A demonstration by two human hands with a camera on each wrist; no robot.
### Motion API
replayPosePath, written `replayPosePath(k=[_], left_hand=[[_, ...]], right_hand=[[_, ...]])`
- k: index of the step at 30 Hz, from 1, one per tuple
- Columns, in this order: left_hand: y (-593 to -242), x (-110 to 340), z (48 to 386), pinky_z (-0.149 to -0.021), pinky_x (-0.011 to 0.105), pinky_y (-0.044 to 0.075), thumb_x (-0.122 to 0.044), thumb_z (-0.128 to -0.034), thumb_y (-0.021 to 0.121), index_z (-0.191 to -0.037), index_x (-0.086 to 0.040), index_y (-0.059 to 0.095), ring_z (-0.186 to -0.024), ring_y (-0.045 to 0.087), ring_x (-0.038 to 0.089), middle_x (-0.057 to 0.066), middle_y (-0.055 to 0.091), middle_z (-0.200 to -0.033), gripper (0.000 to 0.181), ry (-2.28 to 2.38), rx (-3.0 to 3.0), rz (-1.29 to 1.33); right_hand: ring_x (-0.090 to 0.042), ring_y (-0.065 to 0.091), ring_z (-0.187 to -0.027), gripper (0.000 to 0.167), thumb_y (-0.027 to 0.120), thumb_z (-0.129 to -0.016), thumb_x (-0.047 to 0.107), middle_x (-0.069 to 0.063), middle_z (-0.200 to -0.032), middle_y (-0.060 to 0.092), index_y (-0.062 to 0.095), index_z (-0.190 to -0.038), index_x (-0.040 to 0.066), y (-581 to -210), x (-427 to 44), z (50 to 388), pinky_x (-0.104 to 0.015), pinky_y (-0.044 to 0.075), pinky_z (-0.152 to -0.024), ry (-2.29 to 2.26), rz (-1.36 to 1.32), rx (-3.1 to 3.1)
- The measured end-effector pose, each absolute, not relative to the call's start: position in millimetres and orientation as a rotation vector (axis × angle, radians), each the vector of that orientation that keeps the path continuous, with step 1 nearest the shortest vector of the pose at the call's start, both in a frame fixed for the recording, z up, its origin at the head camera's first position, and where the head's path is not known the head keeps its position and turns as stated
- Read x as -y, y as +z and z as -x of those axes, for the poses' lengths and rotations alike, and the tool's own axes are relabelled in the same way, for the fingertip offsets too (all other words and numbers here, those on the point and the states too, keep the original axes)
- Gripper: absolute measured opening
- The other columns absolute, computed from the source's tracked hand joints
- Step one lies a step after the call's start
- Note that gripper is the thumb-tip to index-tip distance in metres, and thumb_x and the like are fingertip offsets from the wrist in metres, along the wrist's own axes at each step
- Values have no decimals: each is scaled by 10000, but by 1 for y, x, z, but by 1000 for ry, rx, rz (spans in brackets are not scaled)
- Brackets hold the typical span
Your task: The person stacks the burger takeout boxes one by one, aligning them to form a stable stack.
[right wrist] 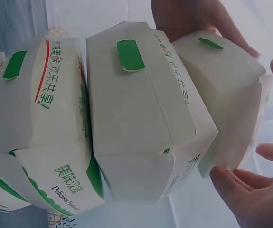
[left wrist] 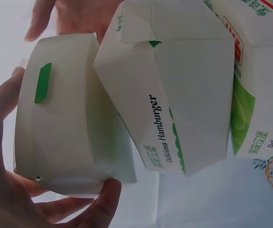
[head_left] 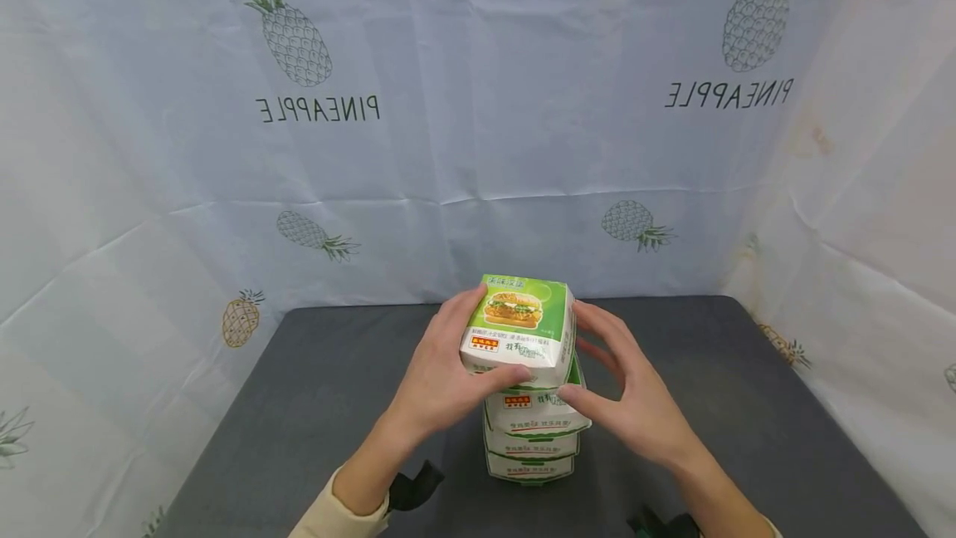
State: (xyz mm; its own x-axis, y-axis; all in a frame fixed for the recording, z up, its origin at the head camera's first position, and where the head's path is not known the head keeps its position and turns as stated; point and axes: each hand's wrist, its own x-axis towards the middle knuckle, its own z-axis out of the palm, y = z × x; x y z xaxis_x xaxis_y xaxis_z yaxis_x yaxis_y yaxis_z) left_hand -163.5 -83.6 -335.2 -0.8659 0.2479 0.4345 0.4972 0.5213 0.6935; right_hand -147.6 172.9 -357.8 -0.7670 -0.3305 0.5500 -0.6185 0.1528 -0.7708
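A burger box (head_left: 515, 326), white and green with a burger picture, sits tilted at the top of a stack of similar burger boxes (head_left: 532, 445). My left hand (head_left: 441, 364) grips its left side, thumb across the lower front and fingers on the far left edge. Beside its right side is my right hand (head_left: 635, 388), fingers spread and gently bent. In the right wrist view a fingertip touches the top box (right wrist: 231, 104), while the thumb shows a small gap from it. The left wrist view shows the same box (left wrist: 55, 118) with green tape, its underside partly hidden.
The stack stands on a dark grey table (head_left: 336, 405). Behind it hangs a pale cloth (head_left: 478, 106) printed with pineapples, which also closes off both sides. Black straps (head_left: 414, 486) are on the wrists.
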Motion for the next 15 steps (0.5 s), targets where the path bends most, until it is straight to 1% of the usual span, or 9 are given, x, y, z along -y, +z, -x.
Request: replayPosePath(k=[3, 6, 10, 15], left_hand=[[-334, 82, 161, -934, 485, 447, -563, -748, 866, -1590, -258, 361, -1316, 404, 222, -69, 359, -1583, 1028, -1227, 2472, 624], [-333, 82, 159, -937, 486, 455, -533, -773, 861, -1592, -262, 354, -1311, 408, 218, -62, 345, -1588, 1001, -1264, 2465, 641], [-332, 85, 158, -946, 461, 485, -434, -842, 839, -1595, -262, 339, -1321, 422, 179, -56, 317, -1593, 921, -1389, 2444, 706], [-335, 90, 161, -963, 447, 503, -290, -910, 790, -1588, -240, 357, -1319, 438, 172, -47, 352, -1582, 805, -1518, 2357, 812]], right_hand=[[-185, 312, -1458, 834, 754, -874, -46, -56, -1608, 285, 369, -1581, 171, -355, -170, 148, -235, 374, -1117, 1657, -896, 2189], [-174, 327, -1448, 826, 752, -886, -30, -57, -1613, 275, 368, -1582, 191, -352, -169, 148, -218, 377, -1108, 1666, -863, 2205], [-174, 361, -1419, 796, 733, -903, -31, -55, -1602, 286, 373, -1580, 182, -349, -172, 150, -208, 392, -1091, 1667, -851, 2203], [-191, 373, -1404, 744, 670, -927, -66, -79, -1566, 328, 370, -1578, 135, -347, -177, 156, -206, 395, -1082, 1707, -893, 2175]])
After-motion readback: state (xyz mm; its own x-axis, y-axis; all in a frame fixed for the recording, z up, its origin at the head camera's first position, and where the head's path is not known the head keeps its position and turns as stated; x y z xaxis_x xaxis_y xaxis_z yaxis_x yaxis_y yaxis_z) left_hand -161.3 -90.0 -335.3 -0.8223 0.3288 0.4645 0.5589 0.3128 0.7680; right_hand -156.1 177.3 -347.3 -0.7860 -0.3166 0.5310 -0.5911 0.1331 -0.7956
